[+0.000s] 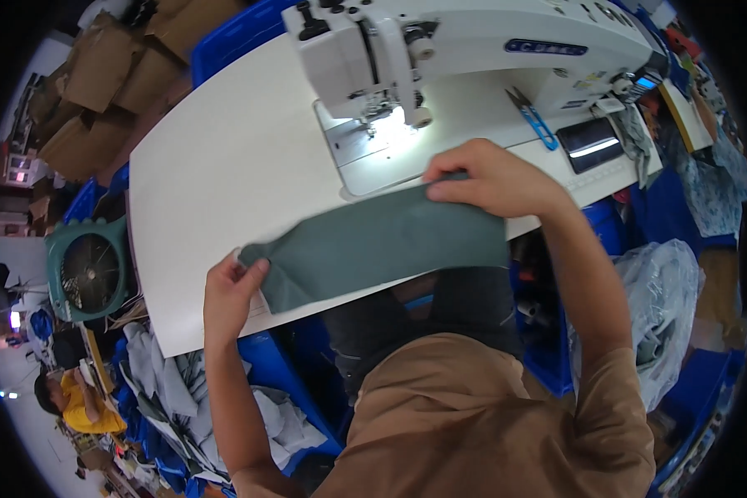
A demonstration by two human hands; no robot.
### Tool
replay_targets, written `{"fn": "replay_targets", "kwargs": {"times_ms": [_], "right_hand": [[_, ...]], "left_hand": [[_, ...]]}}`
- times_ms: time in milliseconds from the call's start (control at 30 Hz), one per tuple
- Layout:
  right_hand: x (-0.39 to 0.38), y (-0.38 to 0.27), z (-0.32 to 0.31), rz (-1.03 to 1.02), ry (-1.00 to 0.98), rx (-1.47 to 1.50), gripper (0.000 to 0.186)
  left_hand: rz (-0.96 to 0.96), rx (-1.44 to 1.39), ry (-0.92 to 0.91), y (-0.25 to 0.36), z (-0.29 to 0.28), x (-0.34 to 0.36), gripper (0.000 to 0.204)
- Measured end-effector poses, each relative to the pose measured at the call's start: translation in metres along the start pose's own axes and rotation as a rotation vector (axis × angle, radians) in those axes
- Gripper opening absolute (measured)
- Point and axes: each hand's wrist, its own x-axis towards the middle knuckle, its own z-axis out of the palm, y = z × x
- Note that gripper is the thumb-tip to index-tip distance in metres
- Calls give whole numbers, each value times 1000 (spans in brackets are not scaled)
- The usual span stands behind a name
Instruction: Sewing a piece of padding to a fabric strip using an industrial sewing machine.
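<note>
Stretching a grey-green cloth panel between my two hands, I have it spread lengthwise in front of me, its far edge just short of the machine's metal plate and its near edge reaching past the front of the tabletop above my lap. My left grip is narrow, pinched on the panel's left end, thumb on top, with the fabric puckering beside it. My right grip is narrow too, holding the far edge toward the right end, so that most of the panel lies between my hands and the right end hangs below my wrist. Both ends are therefore held, the left one lower and nearer to me, the right one higher and farther out. Just beyond the cloth stands the white sewing machine, its lamp bright over the needle area and the metal plate. Right of that, on the tabletop, lie blue-handled scissors, a dark phone and a crumpled grey cloth. Off the left side stands a green fan, with cardboard boxes behind it and pale fabric pieces heaped below.
</note>
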Motion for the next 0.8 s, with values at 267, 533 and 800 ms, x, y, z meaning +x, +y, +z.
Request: {"fn": "replay_targets", "kwargs": {"times_ms": [267, 533, 800], "right_hand": [[25, -3, 101, -179, 627, -649, 35], [-16, -17, 150, -118, 464, -653, 43], [20, -8, 142, -137, 469, -640, 42]], "left_hand": [[57, -139, 476, -24, -2, 2, 28], [159, -320, 500, -33, 21, 5, 36], [68, -429, 625, -51, -27, 11, 42]]}}
